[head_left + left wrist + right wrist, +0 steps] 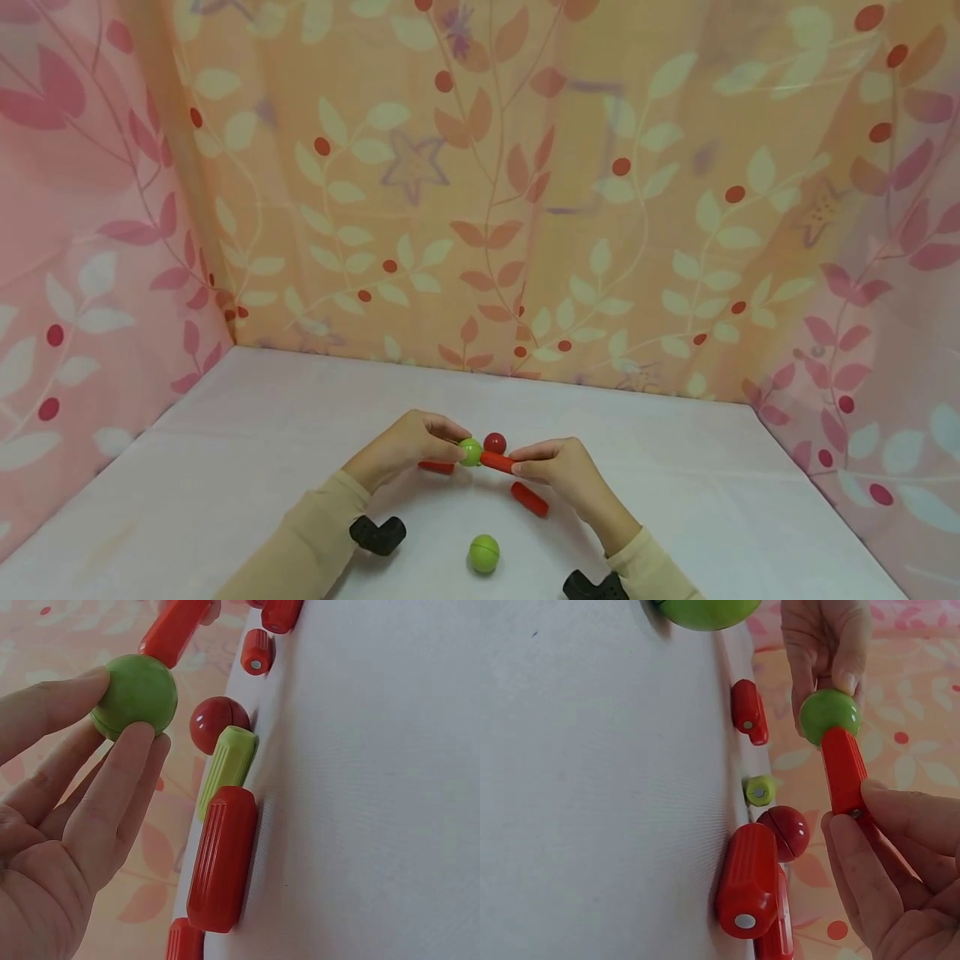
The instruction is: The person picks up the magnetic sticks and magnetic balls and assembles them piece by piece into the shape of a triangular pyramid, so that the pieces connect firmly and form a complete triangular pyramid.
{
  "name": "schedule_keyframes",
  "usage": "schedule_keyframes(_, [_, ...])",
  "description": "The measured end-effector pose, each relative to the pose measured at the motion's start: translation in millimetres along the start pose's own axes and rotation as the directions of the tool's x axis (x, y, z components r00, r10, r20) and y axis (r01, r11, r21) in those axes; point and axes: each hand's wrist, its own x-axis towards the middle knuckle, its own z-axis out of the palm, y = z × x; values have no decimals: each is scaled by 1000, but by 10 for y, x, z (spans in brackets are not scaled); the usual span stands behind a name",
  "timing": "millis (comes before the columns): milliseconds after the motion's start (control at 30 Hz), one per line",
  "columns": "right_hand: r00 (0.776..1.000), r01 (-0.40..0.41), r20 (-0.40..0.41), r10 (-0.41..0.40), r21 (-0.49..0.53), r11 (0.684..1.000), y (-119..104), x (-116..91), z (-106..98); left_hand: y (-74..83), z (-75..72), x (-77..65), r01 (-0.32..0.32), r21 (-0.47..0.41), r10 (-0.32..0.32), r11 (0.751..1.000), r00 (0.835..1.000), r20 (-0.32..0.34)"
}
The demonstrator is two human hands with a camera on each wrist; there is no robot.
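My left hand [415, 446] pinches a green ball [137, 697] between thumb and fingertips, above the table. From the other side my right hand [562, 468] holds a red rod [844, 771] by its end, thumb against fingers. The rod's far end touches the ball. In the right wrist view a metal disc shows in the rod's near end. Below and behind the joined pieces lie a dark red ball [495, 442] and a light green rod [227, 769]. A loose red rod [530, 499] lies below my right hand, another red rod [437, 467] under my left.
A second green ball [484, 553] rests on the white table [225, 450] nearer to me, between the forearms. Black wrist mounts [377, 535] sit at both wrists. Patterned cloth walls [480, 208] enclose the table at the back and sides.
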Motion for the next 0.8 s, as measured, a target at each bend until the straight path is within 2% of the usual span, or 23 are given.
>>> schedule_keyframes(333, [1000,13,-10,-12,34,999,1,1,-5,9,3,4,2,-13,-2,1000,1000,-18])
schedule_keyframes(800, [1000,13,-28,-10,100,995,13,12,-22,11,12,3,5,-6,-5,1000,1000,0])
